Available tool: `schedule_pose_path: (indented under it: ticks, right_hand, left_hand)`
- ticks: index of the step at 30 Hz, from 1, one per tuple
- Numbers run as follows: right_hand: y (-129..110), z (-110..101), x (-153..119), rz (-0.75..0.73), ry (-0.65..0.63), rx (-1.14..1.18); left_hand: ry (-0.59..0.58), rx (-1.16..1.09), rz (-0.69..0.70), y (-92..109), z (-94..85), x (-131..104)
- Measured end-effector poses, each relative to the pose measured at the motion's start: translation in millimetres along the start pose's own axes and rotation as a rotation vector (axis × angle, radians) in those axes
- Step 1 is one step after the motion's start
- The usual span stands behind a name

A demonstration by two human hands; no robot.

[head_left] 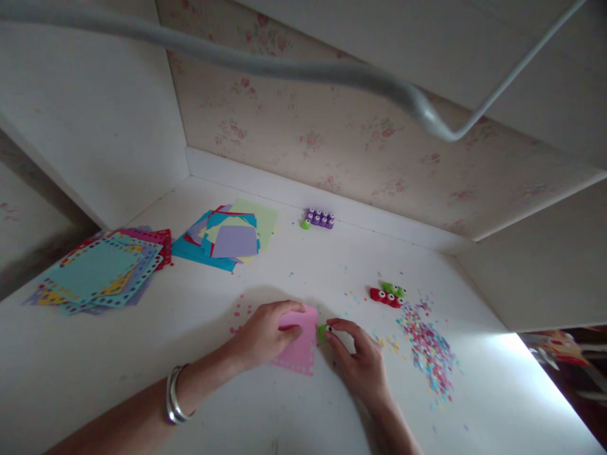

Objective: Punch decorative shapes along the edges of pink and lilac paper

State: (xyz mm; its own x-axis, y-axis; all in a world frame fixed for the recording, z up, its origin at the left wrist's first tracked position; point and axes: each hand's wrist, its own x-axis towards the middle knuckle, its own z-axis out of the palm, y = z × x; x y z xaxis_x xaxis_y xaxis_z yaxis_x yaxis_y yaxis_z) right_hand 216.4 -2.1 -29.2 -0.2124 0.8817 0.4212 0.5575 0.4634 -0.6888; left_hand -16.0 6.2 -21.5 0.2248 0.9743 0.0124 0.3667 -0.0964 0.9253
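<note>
A sheet of pink paper (300, 354) lies on the white tabletop, with a row of small punched holes along its lower edge and part of its right edge. My left hand (268, 332) grips the sheet near its upper left, thumb on top. At the right edge of the paper, my right hand (358, 357) pinches a small green craft punch (322, 333) with a white and black eye-like button between thumb and forefinger. The fingers partly hide the punch, and whether the paper sits inside its slot I cannot tell.
Hole-edged sheets (99, 268) are stacked at left, beside plain coloured papers (234, 240). Purple punches (320, 218) and a green punch (306, 224) stand near the wall. Red punches (386, 297) and green ones (393, 289) lie at right, near a confetti heap (431, 351).
</note>
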Motion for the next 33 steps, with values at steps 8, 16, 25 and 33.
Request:
schedule_pose_path:
  ticks: [8, 16, 25, 33]
  right_hand:
    - [6.2, -3.9, 3.0, -0.152, -0.201, -0.036]
    - [9.8, -3.2, 1.0, -0.087, -0.171, -0.009]
    - [4.4, -1.0, 2.0, -0.069, -0.096, 0.007]
    - [4.6, -0.3, 1.9, -0.073, -0.116, 0.007]
  left_hand:
    - [0.011, 0.0, 0.012, 3.8, -0.5, 0.8]
    - [-0.002, -0.014, -0.01, 3.1, -1.3, 0.9]
    - [-0.009, -0.043, -0.033, 3.9, -1.2, -0.4]
    - [-0.016, -0.074, -0.024, 2.8, -1.1, 1.1]
